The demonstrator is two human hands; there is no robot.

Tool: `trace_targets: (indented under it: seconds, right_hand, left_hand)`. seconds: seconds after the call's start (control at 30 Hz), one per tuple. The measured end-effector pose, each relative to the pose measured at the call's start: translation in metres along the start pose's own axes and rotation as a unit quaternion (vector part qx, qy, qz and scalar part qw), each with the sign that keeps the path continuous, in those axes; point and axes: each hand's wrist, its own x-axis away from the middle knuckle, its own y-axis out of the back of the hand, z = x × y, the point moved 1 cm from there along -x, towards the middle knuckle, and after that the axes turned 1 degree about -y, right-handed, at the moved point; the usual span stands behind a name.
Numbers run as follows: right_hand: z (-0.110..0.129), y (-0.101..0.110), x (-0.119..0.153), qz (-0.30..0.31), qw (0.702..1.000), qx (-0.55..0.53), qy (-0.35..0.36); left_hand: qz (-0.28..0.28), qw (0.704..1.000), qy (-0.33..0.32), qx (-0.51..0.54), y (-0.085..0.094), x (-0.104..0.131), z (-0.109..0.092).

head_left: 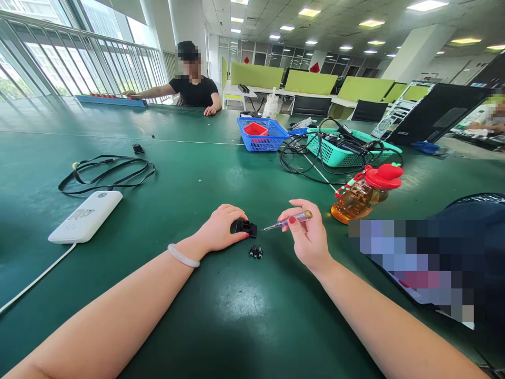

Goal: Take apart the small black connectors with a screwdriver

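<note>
Near the middle of the green table (189, 184), my left hand (224, 227) grips a small black part (246, 227) between thumb and fingers. My right hand (310, 237) holds a small screwdriver (292, 220) with a clear purplish handle. Its metal tip points left and stops just short of the black part, with a small gap between them. Just below the black part lies a little cluster of black and silver pieces (256, 252), touched by neither hand. A pale bracelet circles my left wrist.
A white power bank (86, 217) with a cable and a black strap (106, 176) lie left. Behind are a blue basket (262, 142), a teal basket (339, 157) with black cables, and an amber bottle (355, 202). A person (195, 89) sits across the table.
</note>
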Motion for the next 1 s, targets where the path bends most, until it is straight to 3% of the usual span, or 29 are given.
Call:
trace_targets:
  seconds: [0.2,0.33,0.5,0.63,0.77,0.87,1.0]
  right_hand:
    - [0.008,-0.006,0.003,0.116,0.991,0.047,0.049]
    - [0.012,-0.006,0.000,0.150,0.985,0.073,0.043]
    - [0.011,-0.004,0.002,0.089,0.993,0.073,0.031]
    - [0.000,-0.005,0.001,0.022,0.999,0.038,-0.027]
    - [-0.007,-0.008,-0.003,0.048,0.996,0.036,-0.065]
    - [-0.004,-0.007,-0.003,0.065,0.992,0.092,-0.048]
    - [0.008,-0.004,0.001,0.025,0.991,0.130,0.020]
  left_hand:
    - [0.009,1.000,-0.022,0.007,0.002,-0.001,-0.003]
    - [0.015,1.000,-0.025,0.003,0.000,-0.001,-0.001]
    - [0.016,1.000,-0.013,-0.003,-0.001,-0.002,0.000]
    - [0.019,1.000,-0.008,-0.003,0.000,-0.002,0.000]
    - [0.021,1.000,-0.010,0.000,0.002,-0.002,-0.002]
    - [0.022,1.000,-0.006,-0.003,0.002,-0.002,-0.003]
    - [0.022,1.000,0.000,-0.001,0.001,-0.002,-0.002]
